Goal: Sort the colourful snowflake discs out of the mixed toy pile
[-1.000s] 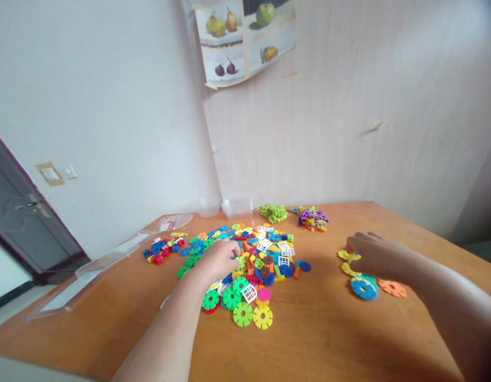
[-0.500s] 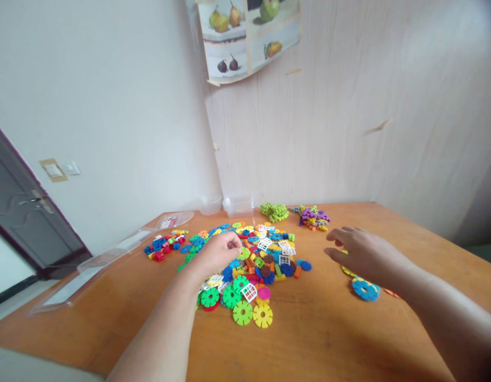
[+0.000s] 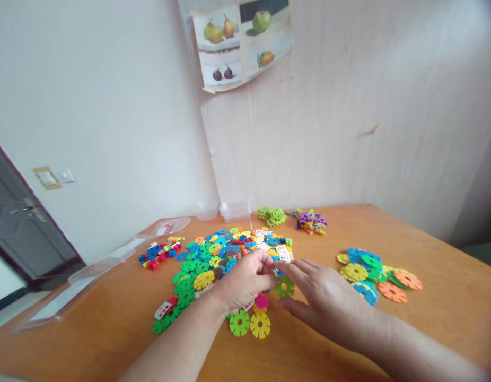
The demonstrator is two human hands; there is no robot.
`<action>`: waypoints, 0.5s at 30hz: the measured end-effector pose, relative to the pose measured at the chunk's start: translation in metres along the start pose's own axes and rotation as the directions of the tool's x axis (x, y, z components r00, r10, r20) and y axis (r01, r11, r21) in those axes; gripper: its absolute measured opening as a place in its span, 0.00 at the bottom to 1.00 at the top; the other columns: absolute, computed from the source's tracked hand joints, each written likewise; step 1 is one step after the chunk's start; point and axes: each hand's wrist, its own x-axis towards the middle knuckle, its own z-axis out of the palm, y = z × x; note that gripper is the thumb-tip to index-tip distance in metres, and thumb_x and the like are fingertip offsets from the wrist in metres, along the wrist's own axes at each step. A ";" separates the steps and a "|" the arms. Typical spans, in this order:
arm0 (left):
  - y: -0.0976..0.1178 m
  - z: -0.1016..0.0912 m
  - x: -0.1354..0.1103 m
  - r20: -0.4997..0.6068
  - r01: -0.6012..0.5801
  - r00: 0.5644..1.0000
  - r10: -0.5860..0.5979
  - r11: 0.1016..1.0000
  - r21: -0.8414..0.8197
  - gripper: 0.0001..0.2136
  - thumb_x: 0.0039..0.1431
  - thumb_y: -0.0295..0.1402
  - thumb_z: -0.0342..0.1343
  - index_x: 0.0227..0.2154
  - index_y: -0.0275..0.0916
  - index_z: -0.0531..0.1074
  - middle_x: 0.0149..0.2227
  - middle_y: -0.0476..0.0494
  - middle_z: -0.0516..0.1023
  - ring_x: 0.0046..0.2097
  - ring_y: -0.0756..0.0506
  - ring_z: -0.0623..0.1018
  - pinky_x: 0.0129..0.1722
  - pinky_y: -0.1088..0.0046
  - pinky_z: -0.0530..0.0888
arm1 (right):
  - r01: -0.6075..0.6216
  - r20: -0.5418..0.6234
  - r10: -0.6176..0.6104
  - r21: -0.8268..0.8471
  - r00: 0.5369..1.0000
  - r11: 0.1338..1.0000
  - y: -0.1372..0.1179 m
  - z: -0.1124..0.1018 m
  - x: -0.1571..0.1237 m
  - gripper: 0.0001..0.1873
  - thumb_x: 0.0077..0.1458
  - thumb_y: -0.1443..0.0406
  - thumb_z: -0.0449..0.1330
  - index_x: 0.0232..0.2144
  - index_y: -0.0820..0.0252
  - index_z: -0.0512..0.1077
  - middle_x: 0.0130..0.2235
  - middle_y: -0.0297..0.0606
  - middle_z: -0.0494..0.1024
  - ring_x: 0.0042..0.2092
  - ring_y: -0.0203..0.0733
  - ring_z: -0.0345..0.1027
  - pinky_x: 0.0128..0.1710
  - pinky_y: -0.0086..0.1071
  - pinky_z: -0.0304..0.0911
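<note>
My left hand (image 3: 251,281) is closed in a pinch above the near side of a mixed heap of plastic pieces. A lime-green slotted disc (image 3: 285,287) shows at its fingertips. Just right of the disc is my right hand (image 3: 327,302), its fingers stretched out and thumb apart; its fingertips reach the left hand's fingers, and contact with the disc is unclear. Below the hands lie another lime-green disc (image 3: 239,323), a yellow disc (image 3: 260,324) and a magenta piece (image 3: 261,301). Green discs (image 3: 184,292) spread along the heap's left side.
Sorted discs (image 3: 367,272) lie in a group at the right. Farther back are lime-green pieces (image 3: 271,216) and a purple pile (image 3: 311,218). Red and blue blocks (image 3: 160,254) sit left, near clear plastic lids (image 3: 106,265). Clear tubs (image 3: 235,212) stand by the wall.
My right hand has moved left, off the disc group, to meet my left hand. My left hand has come right and nearer, with the lime-green disc at its fingers.
</note>
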 end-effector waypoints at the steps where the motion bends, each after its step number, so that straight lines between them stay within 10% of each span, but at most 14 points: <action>1: -0.001 0.002 0.000 0.000 0.007 1.000 -0.007 1.000 -0.026 0.18 0.51 0.39 0.68 0.34 0.37 0.64 0.27 0.54 0.66 0.29 0.54 0.66 0.30 0.76 0.60 | -0.005 0.004 0.005 0.007 1.000 1.000 -0.001 0.000 0.000 0.22 0.59 0.60 0.60 0.55 0.55 0.68 0.46 0.42 0.79 0.45 0.47 0.74 0.42 0.39 0.69; 15: 0.007 -0.051 0.006 -0.395 -0.109 0.911 0.118 0.993 0.044 0.14 0.55 0.40 0.62 0.39 0.36 0.72 0.35 0.43 0.80 0.38 0.48 0.78 0.41 0.71 0.71 | -0.322 0.107 0.363 -0.281 0.926 0.904 0.080 -0.030 0.006 0.14 0.54 0.61 0.56 0.40 0.58 0.77 0.43 0.46 0.76 0.45 0.49 0.71 0.37 0.34 0.59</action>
